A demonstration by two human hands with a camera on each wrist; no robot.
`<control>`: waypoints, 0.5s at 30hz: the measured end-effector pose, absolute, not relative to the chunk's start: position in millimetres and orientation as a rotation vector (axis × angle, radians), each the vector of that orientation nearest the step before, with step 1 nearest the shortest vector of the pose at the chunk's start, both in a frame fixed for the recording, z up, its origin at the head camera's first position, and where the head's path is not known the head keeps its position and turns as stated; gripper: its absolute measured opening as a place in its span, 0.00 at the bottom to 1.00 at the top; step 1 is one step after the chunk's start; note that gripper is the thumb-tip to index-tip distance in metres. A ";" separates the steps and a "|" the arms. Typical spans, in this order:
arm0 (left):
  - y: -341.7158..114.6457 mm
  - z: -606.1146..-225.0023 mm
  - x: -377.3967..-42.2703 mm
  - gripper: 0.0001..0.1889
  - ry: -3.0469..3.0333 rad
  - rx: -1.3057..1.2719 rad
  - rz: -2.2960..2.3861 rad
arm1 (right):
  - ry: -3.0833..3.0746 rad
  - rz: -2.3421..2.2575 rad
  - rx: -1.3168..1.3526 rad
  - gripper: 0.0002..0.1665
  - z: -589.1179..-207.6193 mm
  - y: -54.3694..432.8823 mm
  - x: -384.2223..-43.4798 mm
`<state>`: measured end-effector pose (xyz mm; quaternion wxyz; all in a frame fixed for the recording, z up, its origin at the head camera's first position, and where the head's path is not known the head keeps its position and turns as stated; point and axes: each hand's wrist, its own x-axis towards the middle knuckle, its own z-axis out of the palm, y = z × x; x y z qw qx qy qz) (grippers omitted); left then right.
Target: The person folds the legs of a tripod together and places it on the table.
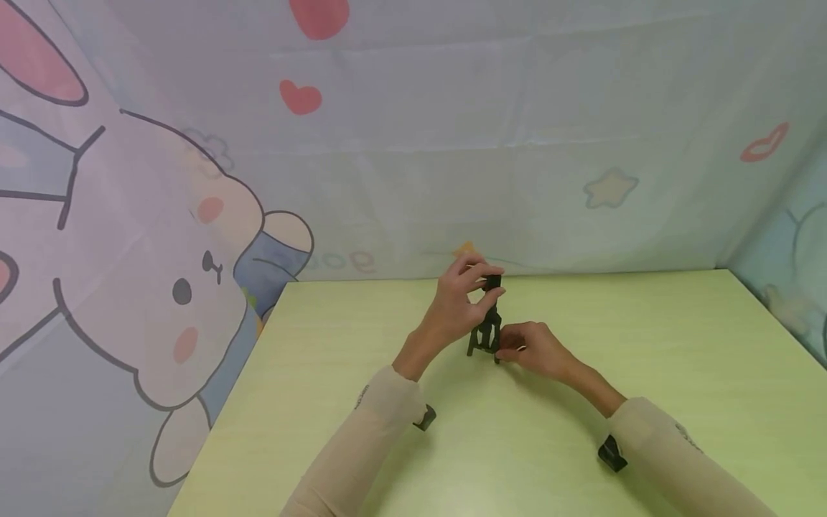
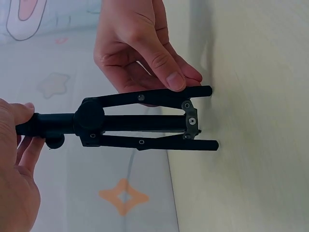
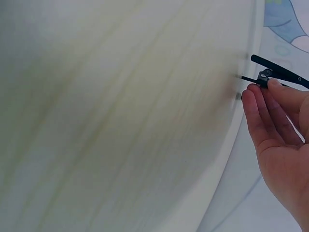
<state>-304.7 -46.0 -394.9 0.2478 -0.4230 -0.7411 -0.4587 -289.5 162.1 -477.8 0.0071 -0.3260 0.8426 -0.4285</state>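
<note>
A small black tripod (image 1: 481, 336) stands upright near the back of the table, its legs only slightly spread. At its top, the left hand (image 1: 455, 296) grips the dark upper part between thumb and fingers. Lower down, the right hand (image 1: 541, 350) pinches one leg near its foot. The left wrist view shows the tripod's centre column (image 2: 149, 123), with the thumb (image 2: 175, 79) of the right hand against the leg. In the right wrist view, the right hand's fingers lie around the tripod's lower end, and another leg (image 3: 277, 67) shows beyond the thumb.
The yellow-green table (image 1: 336, 337) has its back edge close behind the tripod. A printed cloth (image 1: 420, 179) with hearts, stars and a rabbit hangs behind and at the sides. Dark wrist devices (image 1: 611, 454) sit under both sleeves.
</note>
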 end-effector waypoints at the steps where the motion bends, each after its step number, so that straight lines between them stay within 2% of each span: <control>1: -46.2 -394.8 -304.4 0.12 -2.017 -1.152 -1.242 | 2.633 -1.345 -1.024 0.04 -477.9 162.0 -289.2; 15: -53.8 -394.0 -299.3 0.12 -1.983 -1.140 -1.250 | 2.653 -1.348 -1.031 0.06 -476.4 163.1 -286.0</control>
